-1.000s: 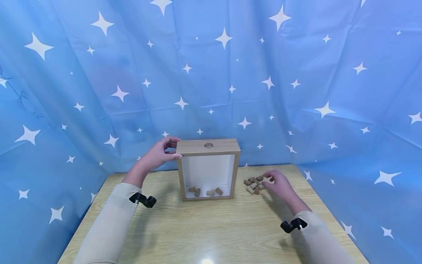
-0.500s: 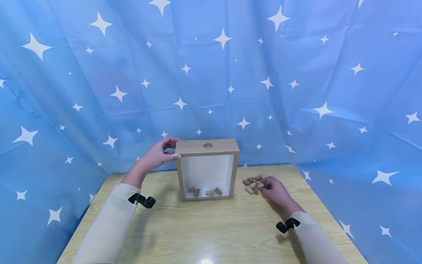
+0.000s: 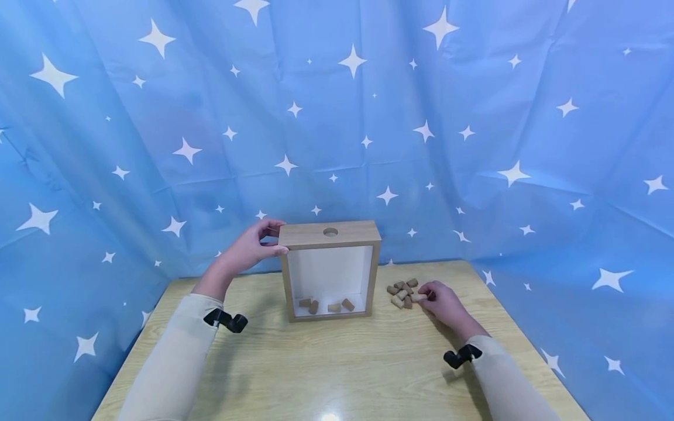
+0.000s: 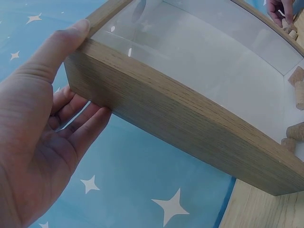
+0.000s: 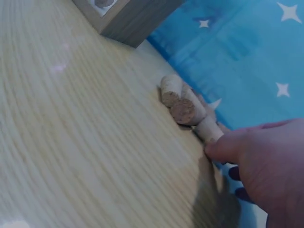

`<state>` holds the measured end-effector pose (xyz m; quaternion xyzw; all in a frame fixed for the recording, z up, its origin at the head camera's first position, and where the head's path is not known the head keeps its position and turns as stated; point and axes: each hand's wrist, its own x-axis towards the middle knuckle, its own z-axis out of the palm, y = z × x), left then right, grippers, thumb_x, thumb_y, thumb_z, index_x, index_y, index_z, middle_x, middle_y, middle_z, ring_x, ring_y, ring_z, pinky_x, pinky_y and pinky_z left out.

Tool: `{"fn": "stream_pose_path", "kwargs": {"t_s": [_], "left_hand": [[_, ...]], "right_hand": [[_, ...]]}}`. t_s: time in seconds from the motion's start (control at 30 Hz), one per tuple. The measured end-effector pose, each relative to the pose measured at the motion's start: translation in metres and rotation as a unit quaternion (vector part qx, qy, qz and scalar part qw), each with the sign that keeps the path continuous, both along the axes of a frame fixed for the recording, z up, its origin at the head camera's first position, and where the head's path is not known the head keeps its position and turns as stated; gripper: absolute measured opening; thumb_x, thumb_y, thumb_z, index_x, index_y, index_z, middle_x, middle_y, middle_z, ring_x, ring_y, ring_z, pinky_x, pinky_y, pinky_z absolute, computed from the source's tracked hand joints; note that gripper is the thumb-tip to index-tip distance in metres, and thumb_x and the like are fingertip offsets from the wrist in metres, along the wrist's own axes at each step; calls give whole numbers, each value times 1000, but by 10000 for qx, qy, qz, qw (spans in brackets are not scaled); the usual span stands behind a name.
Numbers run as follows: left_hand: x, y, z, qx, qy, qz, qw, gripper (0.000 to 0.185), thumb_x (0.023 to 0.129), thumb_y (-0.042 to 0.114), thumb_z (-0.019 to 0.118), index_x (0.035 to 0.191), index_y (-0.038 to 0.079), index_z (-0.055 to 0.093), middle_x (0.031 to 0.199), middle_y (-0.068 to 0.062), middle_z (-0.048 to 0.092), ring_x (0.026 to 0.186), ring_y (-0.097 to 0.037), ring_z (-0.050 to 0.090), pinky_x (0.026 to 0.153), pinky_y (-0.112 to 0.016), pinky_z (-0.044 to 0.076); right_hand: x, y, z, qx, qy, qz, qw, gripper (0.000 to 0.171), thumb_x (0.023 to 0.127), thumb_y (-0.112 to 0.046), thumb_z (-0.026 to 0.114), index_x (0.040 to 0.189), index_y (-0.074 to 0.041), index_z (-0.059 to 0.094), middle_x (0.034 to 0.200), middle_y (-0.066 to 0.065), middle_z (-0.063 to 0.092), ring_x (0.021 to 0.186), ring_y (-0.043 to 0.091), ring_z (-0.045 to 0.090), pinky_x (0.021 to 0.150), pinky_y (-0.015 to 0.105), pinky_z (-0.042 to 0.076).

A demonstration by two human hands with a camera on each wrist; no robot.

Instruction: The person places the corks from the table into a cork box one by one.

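A shallow wooden box with a glass front stands upright on the table, a round hole in its top. Several corks lie on its floor. My left hand grips the box's top left corner, thumb on the front and fingers behind, and this grip shows close up in the left wrist view: left hand, box. My right hand rests at a small pile of corks right of the box and pinches one cork. In the right wrist view the right hand touches that cork.
The light wood table ends at a blue star-printed cloth that hangs behind and on both sides. A black strap sits on each wrist. The box's lower corner shows at the top of the right wrist view.
My right hand has drawn in from spread fingers over the pile and closed on one cork at the pile's right edge. The left hand and box have stayed put.
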<state>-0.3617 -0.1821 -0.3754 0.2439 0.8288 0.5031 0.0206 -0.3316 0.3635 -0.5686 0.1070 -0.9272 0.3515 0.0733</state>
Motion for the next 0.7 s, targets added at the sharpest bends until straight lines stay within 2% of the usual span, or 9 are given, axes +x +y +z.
{"fn": "stream_pose_path", "kwargs": {"t_s": [0.13,0.3,0.43,0.57,0.7], "left_hand": [[-1,0,1,6,28,-29,10000,71,98,27,89,156,9,53,145,-19,61,138,-38,57,110,-57,53],[0,-1,0,4,-1,-29,10000,72,97,27,90,157,9,53,145,-19,60,138,-39,57,109,-56,55],[-1,-1,0,27,-13,-30,10000,72,98,26,89,157,8,52,146,-20,59,139,-40,56,110,-56,54],[-1,0,0,31,13,-24,10000,71,98,27,89,157,9,53,147,-19,59,141,-40,55,112,-58,52],[-1,0,0,47,2,-33,10000,71,98,27,89,156,9,53,146,-18,60,140,-40,56,112,-58,52]], "right_hand": [[1,5,7,-195,-204,-43,9996,25,104,-3,74,128,3,72,116,16,68,100,27,65,83,43,56],[1,7,20,-518,-207,-198,9982,29,109,-13,72,135,1,71,114,12,66,104,28,63,82,40,55],[2,-1,38,-646,143,-274,9974,33,110,-17,73,138,0,72,112,12,68,102,27,64,80,36,57],[3,-14,59,-779,570,-275,9950,30,109,-14,74,135,1,74,110,13,68,99,24,64,79,29,57],[3,-28,83,-1030,841,-205,9909,28,109,-14,73,134,0,76,111,13,69,97,24,64,77,28,55]]}}
